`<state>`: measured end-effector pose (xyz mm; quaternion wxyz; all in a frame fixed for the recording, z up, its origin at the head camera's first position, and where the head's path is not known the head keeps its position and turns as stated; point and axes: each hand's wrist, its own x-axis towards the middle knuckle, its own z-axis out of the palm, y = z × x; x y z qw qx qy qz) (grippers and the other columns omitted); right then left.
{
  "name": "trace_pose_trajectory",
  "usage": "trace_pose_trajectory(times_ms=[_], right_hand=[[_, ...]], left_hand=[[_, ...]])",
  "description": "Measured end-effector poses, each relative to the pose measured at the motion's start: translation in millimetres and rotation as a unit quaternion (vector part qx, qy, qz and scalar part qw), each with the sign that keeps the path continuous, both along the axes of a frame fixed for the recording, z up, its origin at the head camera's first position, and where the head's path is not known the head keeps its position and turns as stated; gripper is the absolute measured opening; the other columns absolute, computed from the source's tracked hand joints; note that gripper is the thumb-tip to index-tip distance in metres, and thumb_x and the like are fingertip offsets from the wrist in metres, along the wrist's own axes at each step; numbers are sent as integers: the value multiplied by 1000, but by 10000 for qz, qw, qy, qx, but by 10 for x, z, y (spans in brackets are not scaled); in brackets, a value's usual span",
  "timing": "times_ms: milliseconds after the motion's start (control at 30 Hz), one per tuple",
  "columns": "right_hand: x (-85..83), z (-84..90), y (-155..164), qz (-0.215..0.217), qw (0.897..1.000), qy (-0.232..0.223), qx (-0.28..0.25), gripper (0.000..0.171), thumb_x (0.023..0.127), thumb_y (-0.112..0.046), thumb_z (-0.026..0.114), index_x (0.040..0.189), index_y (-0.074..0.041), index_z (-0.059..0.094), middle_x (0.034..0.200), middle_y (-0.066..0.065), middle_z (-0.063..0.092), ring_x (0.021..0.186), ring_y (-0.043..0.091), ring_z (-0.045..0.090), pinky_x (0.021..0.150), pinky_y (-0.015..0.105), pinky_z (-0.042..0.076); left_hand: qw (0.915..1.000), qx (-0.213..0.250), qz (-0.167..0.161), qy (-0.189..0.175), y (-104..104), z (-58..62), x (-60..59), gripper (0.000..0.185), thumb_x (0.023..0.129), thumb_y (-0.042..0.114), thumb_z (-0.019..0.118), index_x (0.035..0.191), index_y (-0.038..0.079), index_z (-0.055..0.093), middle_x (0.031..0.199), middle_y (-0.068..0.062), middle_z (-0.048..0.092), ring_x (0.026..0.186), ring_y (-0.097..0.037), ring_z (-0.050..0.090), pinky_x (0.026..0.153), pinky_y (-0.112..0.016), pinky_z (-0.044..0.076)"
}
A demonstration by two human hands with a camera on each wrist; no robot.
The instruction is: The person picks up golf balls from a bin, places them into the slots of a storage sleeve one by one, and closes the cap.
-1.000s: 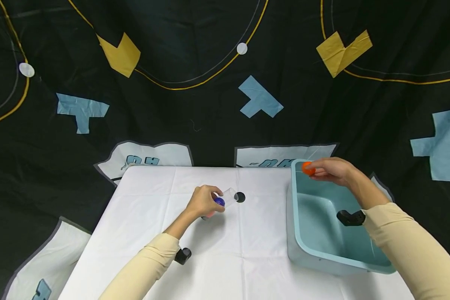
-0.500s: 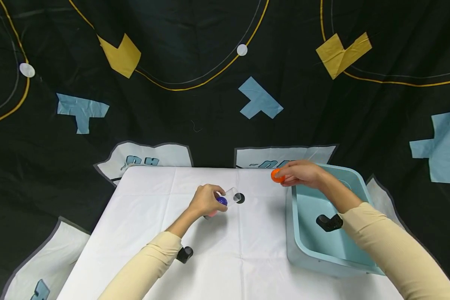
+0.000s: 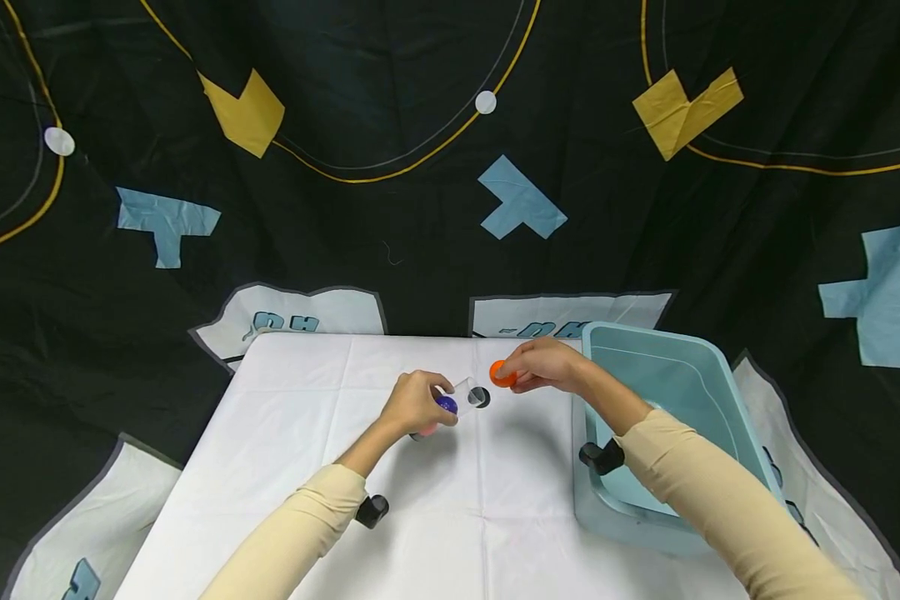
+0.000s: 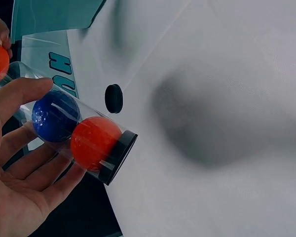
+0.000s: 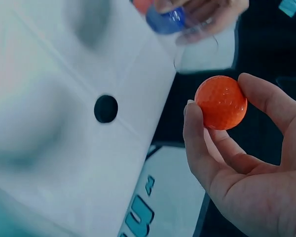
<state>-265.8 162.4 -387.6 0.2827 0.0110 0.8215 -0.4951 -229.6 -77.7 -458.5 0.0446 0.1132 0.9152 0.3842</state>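
My left hand (image 3: 415, 402) grips a clear plastic tube (image 4: 102, 170) tilted above the white table. Inside it sit a blue ball (image 4: 55, 115) and a red-orange ball (image 4: 95, 143), the latter against the black cap (image 4: 119, 157) at the lower end. The tube's uncapped mouth points up to the right in the head view. Close to that mouth, my right hand (image 3: 546, 365) pinches an orange dimpled golf ball (image 5: 221, 102) between thumb and fingers. A loose black cap (image 4: 114, 98) lies on the table below the tube's mouth.
A light blue-green plastic bin (image 3: 589, 492) stands on the right of the table, under my right forearm. The white tablecloth (image 3: 292, 425) ends at a back edge, with a dark printed curtain (image 3: 390, 250) behind it.
My right hand has carried the orange golf ball left, out from over the bin to near the tube's mouth. The left hand and tube have barely shifted.
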Motion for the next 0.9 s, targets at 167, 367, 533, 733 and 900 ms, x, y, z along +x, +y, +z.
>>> trace_pose_trajectory(times_ms=[167, 367, 533, 733, 900], right_hand=[[24, -63, -162, 3, 10000, -68, 34, 31, 87, -17, 76, 108, 4, 68, 107, 17, 73, 92, 29, 70, 91, 36, 59], [44, -91, -252, 176, 9998, -84, 10, 30, 88, -18, 75, 107, 4, 69, 101, 14, 75, 88, 27, 70, 90, 35, 59], [48, -130, -281, 194, 9997, -173, -26, 30, 88, -17, 75, 108, 4, 68, 100, 14, 76, 85, 24, 70, 90, 34, 59], [57, -144, -297, 213, 9994, -236, -116, 32, 90, -19, 76, 111, 4, 67, 109, 19, 75, 80, 20, 70, 92, 36, 59], [55, -148, -294, 175, 9993, -291, -154, 33, 89, -18, 76, 113, 3, 67, 110, 20, 74, 80, 20, 70, 93, 35, 58]], left_hand=[[10000, 27, -6, -69, 18, 23, 0, 40, 65, 14, 93, 101, 7, 77, 86, -8, 77, 73, -15, 69, 64, -25, 55], [10000, -20, -22, -46, 28, 52, 0, 40, 66, 15, 93, 101, 8, 77, 89, -11, 78, 76, -17, 71, 66, -27, 57], [10000, -21, -34, -47, 23, 56, 7, 39, 66, 14, 93, 101, 8, 77, 89, -11, 77, 77, -18, 71, 67, -28, 58], [10000, -12, -32, -31, 23, 57, -1, 38, 66, 15, 92, 100, 9, 77, 89, -10, 77, 77, -17, 70, 66, -27, 57], [9999, -86, -45, 53, 29, 64, -13, 36, 66, 16, 93, 98, 11, 77, 89, -9, 78, 78, -18, 70, 67, -27, 57]])
